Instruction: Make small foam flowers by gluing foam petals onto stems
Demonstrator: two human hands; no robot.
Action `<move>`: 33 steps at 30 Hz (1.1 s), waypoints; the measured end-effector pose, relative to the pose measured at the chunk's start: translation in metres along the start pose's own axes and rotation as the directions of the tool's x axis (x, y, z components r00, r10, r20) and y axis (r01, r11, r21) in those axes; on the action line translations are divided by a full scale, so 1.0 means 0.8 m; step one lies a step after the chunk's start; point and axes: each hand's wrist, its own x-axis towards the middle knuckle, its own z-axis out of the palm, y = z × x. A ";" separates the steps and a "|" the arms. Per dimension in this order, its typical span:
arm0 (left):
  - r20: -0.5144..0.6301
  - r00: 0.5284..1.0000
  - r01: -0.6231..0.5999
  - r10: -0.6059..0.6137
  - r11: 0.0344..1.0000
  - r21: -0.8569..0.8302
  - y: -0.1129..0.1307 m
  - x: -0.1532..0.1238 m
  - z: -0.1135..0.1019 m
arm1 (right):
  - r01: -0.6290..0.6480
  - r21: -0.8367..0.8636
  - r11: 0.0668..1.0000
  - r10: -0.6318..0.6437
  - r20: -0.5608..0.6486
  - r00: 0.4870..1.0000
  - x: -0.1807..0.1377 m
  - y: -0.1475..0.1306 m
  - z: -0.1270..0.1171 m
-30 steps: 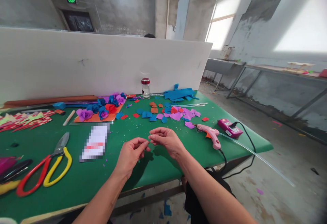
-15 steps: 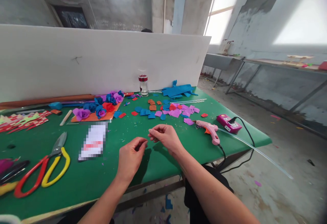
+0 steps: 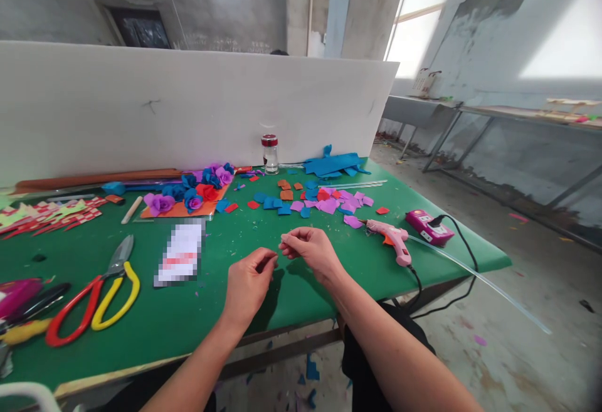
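My left hand (image 3: 249,279) is above the near part of the green table (image 3: 197,327), thumb and fingertips pinched together. Just right of it and slightly farther off, my right hand (image 3: 314,252) is also in a pinch, its fingertips close to those of the left. Whatever lies between the fingers, if anything, is too small to make out. Beyond the hands are scattered purple paper pieces (image 3: 328,205), blue paper pieces (image 3: 273,202) and several orange and red ones. A pink glue gun (image 3: 392,236) lies to the right of my right hand, with a clear glue stick (image 3: 475,277) behind it.
On the left lie scissors (image 3: 113,286) with red and yellow handles and a blurred white paper (image 3: 181,252). Paper flowers (image 3: 192,200), a red-lidded jar (image 3: 270,155) and blue sheets (image 3: 336,165) stand near the white partition (image 3: 207,105). A pink power socket (image 3: 429,227) sits at the right.
The view has turned slightly left, so the table's things sit farther right in the picture. Both hands keep their pinch, fingertips close together.
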 end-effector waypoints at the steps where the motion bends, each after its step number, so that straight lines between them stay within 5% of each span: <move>1: -0.001 1.000 -0.001 0.001 1.000 0.000 0.000 0.000 0.000 | -0.005 0.003 1.000 0.005 0.002 1.000 0.000 0.000 0.000; 7: 0.036 0.994 0.112 -0.107 0.979 -0.173 0.001 0.004 0.002 | -0.020 0.046 0.999 0.018 0.037 0.999 0.002 -0.002 -0.004; 13: 0.277 0.925 0.374 -0.259 0.742 -0.556 0.002 0.007 -0.003 | -0.165 0.154 0.974 0.135 0.184 0.973 0.004 -0.005 -0.011; 17: 0.347 0.899 0.429 -0.266 0.691 -0.582 0.004 0.006 -0.005 | -0.091 0.090 0.992 0.067 0.237 0.969 0.003 0.001 -0.009; 21: 0.443 0.859 0.493 -0.257 0.650 -0.578 0.002 0.009 -0.013 | -0.079 0.102 0.992 0.061 0.166 0.984 0.004 0.000 -0.013; 27: 0.372 0.866 0.496 -0.333 0.666 -0.557 -0.010 0.015 -0.020 | -0.103 0.167 0.981 0.088 0.096 0.992 0.008 -0.010 -0.024; 33: 0.445 0.851 0.503 -0.280 0.677 -0.537 0.006 0.008 -0.011 | -0.003 0.106 0.994 -0.001 0.039 0.999 0.010 -0.002 -0.022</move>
